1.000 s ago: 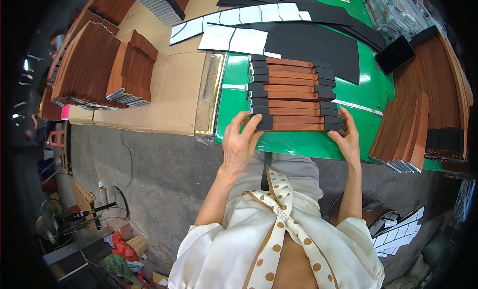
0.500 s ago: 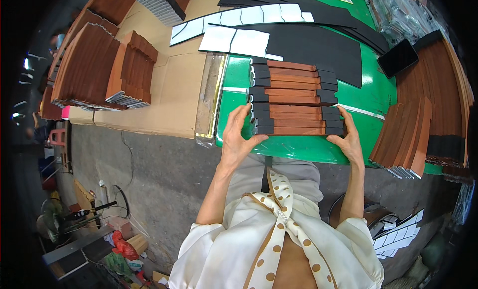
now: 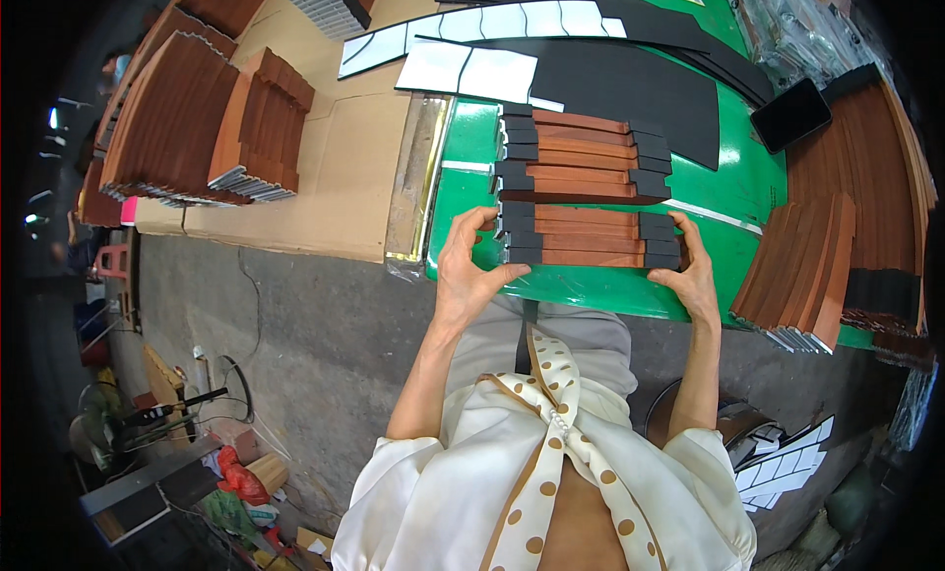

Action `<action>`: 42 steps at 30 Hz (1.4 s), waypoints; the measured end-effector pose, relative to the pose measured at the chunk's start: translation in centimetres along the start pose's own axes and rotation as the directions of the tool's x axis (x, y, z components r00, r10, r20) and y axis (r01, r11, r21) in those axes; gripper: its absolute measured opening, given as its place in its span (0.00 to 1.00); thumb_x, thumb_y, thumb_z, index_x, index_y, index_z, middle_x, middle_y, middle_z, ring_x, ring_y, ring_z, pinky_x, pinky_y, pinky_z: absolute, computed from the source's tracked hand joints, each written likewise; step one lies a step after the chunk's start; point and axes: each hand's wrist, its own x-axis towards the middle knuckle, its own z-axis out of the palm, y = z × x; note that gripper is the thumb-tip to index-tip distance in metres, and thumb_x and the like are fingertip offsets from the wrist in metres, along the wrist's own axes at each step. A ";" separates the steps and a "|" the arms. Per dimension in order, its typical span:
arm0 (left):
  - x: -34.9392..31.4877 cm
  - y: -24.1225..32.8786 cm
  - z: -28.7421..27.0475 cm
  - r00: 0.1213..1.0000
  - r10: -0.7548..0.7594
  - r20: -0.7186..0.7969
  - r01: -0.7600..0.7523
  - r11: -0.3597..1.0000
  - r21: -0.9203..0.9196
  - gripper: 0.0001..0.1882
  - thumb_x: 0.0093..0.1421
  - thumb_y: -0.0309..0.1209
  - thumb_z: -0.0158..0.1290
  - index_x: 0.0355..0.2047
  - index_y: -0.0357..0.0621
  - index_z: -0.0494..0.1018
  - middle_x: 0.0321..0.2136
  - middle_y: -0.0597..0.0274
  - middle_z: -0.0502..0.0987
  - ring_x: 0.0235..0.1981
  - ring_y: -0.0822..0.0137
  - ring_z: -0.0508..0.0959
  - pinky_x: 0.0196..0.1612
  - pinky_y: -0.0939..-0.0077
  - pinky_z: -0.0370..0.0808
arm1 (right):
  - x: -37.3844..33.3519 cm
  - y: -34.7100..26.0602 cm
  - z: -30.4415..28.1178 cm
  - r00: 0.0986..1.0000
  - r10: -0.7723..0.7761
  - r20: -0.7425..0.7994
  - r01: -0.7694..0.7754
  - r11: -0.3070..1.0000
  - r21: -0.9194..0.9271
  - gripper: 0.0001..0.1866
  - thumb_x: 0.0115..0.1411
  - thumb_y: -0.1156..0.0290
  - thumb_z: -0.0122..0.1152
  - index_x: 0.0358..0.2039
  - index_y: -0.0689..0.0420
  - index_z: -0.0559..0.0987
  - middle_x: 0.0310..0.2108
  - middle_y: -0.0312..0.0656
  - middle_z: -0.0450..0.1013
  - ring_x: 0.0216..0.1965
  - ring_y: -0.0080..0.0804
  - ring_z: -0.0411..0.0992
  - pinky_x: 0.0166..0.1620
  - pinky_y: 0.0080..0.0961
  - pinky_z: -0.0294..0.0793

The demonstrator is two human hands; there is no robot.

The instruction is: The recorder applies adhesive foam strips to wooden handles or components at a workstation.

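Observation:
In front of me a near bundle of brown wood-look strips with black ends point(image 3: 591, 238) lies across the green table. My left hand point(image 3: 470, 266) grips its left end, thumb at the near edge and fingers curled round the outer side. At the right end my right hand point(image 3: 691, 266) holds it the same way. Just beyond, a second group of the same strips point(image 3: 586, 158) lies untouched, with a narrow dark gap between the two.
The green table point(image 3: 591, 293) carries black foam sheets point(image 3: 640, 89) and white-faced strips point(image 3: 482, 30). Brown strips point(image 3: 797, 266) are stacked at the right, near a black phone-like slab point(image 3: 790, 116). Cardboard point(image 3: 345, 197) on the left bears more brown stacks point(image 3: 167, 128).
A gap has opened between the near bundle in my hands and the group behind it. Both hands keep nearly the same place and hold.

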 end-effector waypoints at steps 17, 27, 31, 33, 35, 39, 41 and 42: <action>0.9 -0.5 -1.2 0.993 0.013 0.121 -0.021 0.998 0.061 0.55 0.30 0.26 0.71 0.61 0.44 0.57 0.43 0.59 0.68 0.39 0.64 0.70 0.43 0.70 0.71 | 0.0 -0.5 0.2 1.000 0.020 0.006 -0.021 0.999 0.043 0.63 0.24 0.63 0.80 0.65 0.47 0.57 0.52 0.37 0.62 0.45 0.33 0.64 0.44 0.29 0.69; 1.4 -1.0 -1.3 0.981 -0.022 0.192 0.019 1.000 0.017 0.51 0.28 0.27 0.71 0.56 0.44 0.61 0.51 0.59 0.63 0.49 0.61 0.68 0.52 0.68 0.68 | 0.4 0.1 -0.3 0.997 0.034 0.073 -0.031 0.999 -0.038 0.61 0.25 0.68 0.78 0.64 0.45 0.57 0.54 0.38 0.61 0.46 0.33 0.64 0.47 0.29 0.68; 1.8 -1.9 -0.8 0.978 0.029 0.208 -0.012 0.997 -0.081 0.49 0.27 0.27 0.71 0.54 0.46 0.62 0.58 0.58 0.62 0.58 0.57 0.64 0.58 0.64 0.63 | 0.0 -0.2 -0.7 0.997 0.065 0.048 -0.065 0.998 0.008 0.53 0.28 0.71 0.77 0.59 0.47 0.61 0.55 0.35 0.61 0.47 0.31 0.63 0.48 0.28 0.67; 1.9 -2.3 -1.2 0.979 0.054 0.197 -0.049 0.998 -0.028 0.51 0.25 0.29 0.72 0.54 0.45 0.60 0.57 0.58 0.63 0.56 0.58 0.66 0.56 0.65 0.64 | 0.6 0.1 -0.5 0.997 0.036 0.068 -0.037 0.999 0.020 0.52 0.29 0.72 0.77 0.58 0.48 0.62 0.56 0.35 0.61 0.46 0.31 0.63 0.47 0.27 0.67; 1.8 -2.9 -1.4 0.977 -0.010 0.213 0.017 0.999 -0.028 0.53 0.25 0.33 0.72 0.56 0.43 0.59 0.54 0.58 0.63 0.55 0.60 0.64 0.54 0.66 0.62 | 0.7 0.3 -0.5 0.997 0.011 0.080 -0.013 1.000 0.027 0.50 0.30 0.73 0.76 0.57 0.48 0.62 0.56 0.34 0.61 0.46 0.31 0.63 0.46 0.27 0.67; 1.2 -1.7 -1.8 0.955 -0.034 0.294 0.014 0.998 0.068 0.61 0.22 0.33 0.73 0.61 0.42 0.55 0.53 0.56 0.61 0.54 0.59 0.64 0.53 0.66 0.63 | 0.1 -1.0 -0.9 0.993 0.047 0.110 -0.051 0.998 0.040 0.51 0.31 0.72 0.76 0.58 0.51 0.61 0.57 0.35 0.59 0.46 0.31 0.63 0.44 0.27 0.67; 0.5 -2.2 -2.0 0.954 0.030 0.299 -0.064 0.992 0.105 0.62 0.21 0.33 0.72 0.61 0.43 0.54 0.54 0.55 0.61 0.55 0.58 0.64 0.55 0.66 0.63 | -0.4 -1.3 -1.1 0.983 0.010 0.185 -0.015 1.000 0.026 0.53 0.32 0.70 0.77 0.61 0.51 0.58 0.58 0.37 0.57 0.45 0.31 0.63 0.42 0.27 0.67; 0.4 -2.3 -2.0 0.950 0.090 0.299 -0.139 0.980 0.145 0.62 0.21 0.32 0.72 0.61 0.43 0.54 0.54 0.53 0.60 0.56 0.57 0.63 0.57 0.66 0.62 | -0.4 -1.6 -1.2 0.984 0.015 0.177 -0.020 0.999 0.025 0.53 0.32 0.70 0.77 0.61 0.51 0.58 0.58 0.37 0.57 0.45 0.31 0.63 0.42 0.27 0.67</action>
